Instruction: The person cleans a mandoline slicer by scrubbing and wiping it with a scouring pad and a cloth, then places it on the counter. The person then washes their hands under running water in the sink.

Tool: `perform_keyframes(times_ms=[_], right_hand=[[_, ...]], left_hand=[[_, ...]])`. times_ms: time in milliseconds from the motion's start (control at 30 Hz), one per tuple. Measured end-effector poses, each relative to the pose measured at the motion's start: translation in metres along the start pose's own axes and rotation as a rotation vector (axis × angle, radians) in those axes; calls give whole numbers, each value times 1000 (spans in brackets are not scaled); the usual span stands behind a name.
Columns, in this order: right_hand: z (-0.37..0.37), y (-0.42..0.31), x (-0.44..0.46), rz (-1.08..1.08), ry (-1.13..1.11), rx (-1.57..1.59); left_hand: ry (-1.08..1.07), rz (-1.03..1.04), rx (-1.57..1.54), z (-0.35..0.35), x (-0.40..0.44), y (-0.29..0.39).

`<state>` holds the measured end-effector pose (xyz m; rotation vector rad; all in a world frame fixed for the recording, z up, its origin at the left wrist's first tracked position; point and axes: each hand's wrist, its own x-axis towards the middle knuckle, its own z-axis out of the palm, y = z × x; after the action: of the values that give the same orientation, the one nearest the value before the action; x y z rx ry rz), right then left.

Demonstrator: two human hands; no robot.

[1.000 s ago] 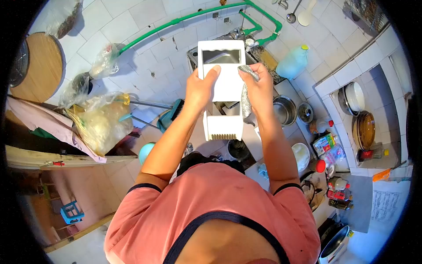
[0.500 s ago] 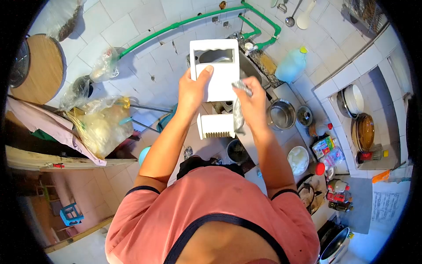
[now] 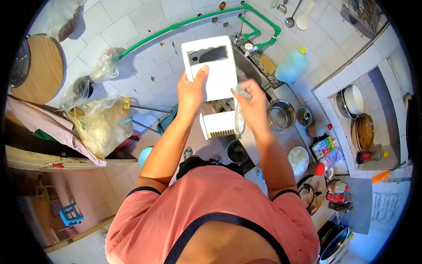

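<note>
My left hand (image 3: 190,97) grips the left side of a white plastic rack (image 3: 220,81), with the thumb lying across its front panel. The rack is held up in front of me; its upper part has a wide cut-out, and a row of comb-like slots runs along its lower end. At the rack's right edge, my right hand (image 3: 254,103) is closed on a crumpled grey patterned cloth (image 3: 240,121). Part of the cloth hangs down beside the rack's lower opening. Whether the cloth wraps behind the edge is hidden.
Behind the rack lies a metal sink (image 3: 250,66) with a tap. To the right stand a steel pot (image 3: 281,114), a blue jug (image 3: 291,65), a white bowl (image 3: 298,160) and several bottles. Plastic bags (image 3: 103,123) hang at left, below a green pipe (image 3: 176,25).
The rack has tilted and shifted slightly left and up in my left hand. My right hand stays by its right edge with the cloth, moved only a little.
</note>
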<state>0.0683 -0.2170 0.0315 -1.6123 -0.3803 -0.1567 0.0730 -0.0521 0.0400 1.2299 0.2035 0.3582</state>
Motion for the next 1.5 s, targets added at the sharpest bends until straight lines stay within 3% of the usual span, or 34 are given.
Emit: perform_keyframes(times_ms=[100, 167, 233, 367, 433, 500, 567, 700, 1133, 1333, 1400, 1500], right_hand=[[2, 20, -35, 142, -81, 10], [-4, 22, -30, 69, -91, -58], [-5, 24, -18, -5, -32, -43], [-16, -10, 29, 218, 96, 90], [-10, -6, 20, 184, 91, 141], [-3, 19, -3, -41, 15, -15], [-3, 33, -30, 29, -63, -151], [1, 42, -65, 244, -141, -37], [-11, 22, -55, 248, -108, 2], [-22, -3, 5, 87, 7, -97], [-19, -14, 20, 150, 106, 126], [-10, 4, 3, 89, 118, 97]], left_hand=[[85, 10, -63, -2, 4, 19], [52, -12, -36, -6, 3, 16], [-28, 10, 280, -1, -6, 6], [-147, -26, 262, 9, -23, -3], [-101, -39, 189, 6, -16, -9], [-62, -47, 100, 2, -3, -5], [-18, -10, 121, -2, 3, 0], [23, -48, 102, -11, 10, 11], [-42, 8, 65, 0, 7, 15], [-150, -12, 250, 12, -17, 11], [-182, -3, 275, 10, -19, 8], [-199, 28, 303, 4, -17, 7]])
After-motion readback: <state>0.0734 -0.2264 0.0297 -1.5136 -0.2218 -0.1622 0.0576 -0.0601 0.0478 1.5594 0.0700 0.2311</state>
